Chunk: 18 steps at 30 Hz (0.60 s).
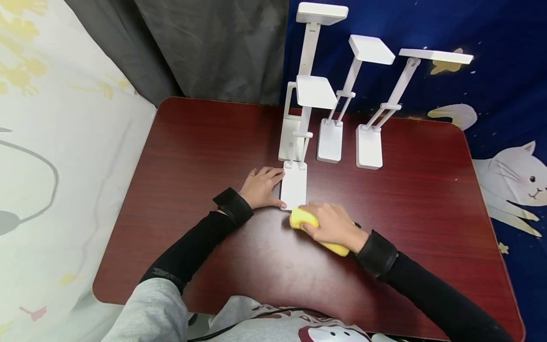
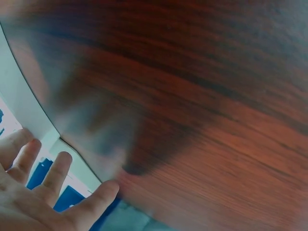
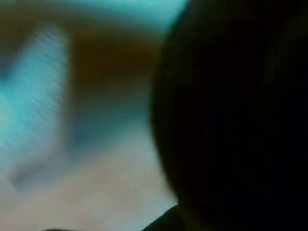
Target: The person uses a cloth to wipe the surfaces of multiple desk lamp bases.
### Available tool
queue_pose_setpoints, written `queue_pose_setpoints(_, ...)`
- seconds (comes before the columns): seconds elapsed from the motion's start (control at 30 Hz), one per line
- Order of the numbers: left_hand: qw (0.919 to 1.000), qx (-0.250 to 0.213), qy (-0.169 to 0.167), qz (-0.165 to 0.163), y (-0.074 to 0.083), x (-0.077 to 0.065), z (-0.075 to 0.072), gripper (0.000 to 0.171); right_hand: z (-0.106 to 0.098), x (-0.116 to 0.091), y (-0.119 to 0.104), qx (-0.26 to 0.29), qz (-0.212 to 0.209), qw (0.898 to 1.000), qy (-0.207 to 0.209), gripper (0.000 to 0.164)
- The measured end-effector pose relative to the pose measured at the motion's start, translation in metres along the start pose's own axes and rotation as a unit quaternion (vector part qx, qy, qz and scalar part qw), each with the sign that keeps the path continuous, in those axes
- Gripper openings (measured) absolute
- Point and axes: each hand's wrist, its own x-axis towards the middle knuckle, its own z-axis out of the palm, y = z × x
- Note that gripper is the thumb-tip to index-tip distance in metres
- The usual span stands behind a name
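A white folding desk lamp [image 1: 294, 186] stands nearest to me, its flat base on the table and its head raised. My left hand [image 1: 261, 188] rests along the left side of that base, fingertips at the upper part and thumb near the front corner. Those spread fingers [image 2: 57, 173] also show in the left wrist view, against white and blue shapes. With my right hand [image 1: 331, 223] I grip a yellow, rounded, elongated object [image 1: 303, 217], its bulging end close to the front edge of the base. The palm hides its middle. The right wrist view is blurred and mostly dark.
Three more white lamps stand behind: one tall lamp [image 1: 289, 137], a middle lamp [image 1: 329, 140] and a right lamp [image 1: 369, 147]. All are on the reddish-brown table [image 1: 205, 142]. A grey curtain [image 1: 222, 47] and a blue patterned cloth [image 1: 504, 85] hang behind.
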Motion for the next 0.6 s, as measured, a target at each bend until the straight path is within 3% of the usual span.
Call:
queue_pose_setpoints(0.13,0.9999,0.006,0.010,0.001,-0.003,0.000,-0.002,0.101,-0.026,0.035,0.007,0.009,0.025,0.997,0.066,0.030)
queue_pose_setpoints(0.2,0.9998,0.005,0.016,0.004,-0.004,0.000,-0.001,0.103,-0.034,0.057,0.012,-0.018,0.039,0.995,0.087,0.030)
queue_pose_setpoints(0.3,0.9997,0.004,0.022,0.012,-0.003,0.000,0.003,0.104,-0.031,0.081,0.018,-0.064,0.056,0.992,0.098,0.033)
queue_pose_setpoints(0.5,0.9995,-0.008,0.024,0.019,-0.001,0.002,0.013,0.099,0.005,0.084,0.015,-0.108,0.077,0.988,0.080,0.042)
queue_pose_setpoints(0.6,0.9993,-0.013,0.032,0.014,-0.004,0.004,0.011,0.098,0.012,0.080,0.010,-0.111,0.077,0.987,0.082,0.037)
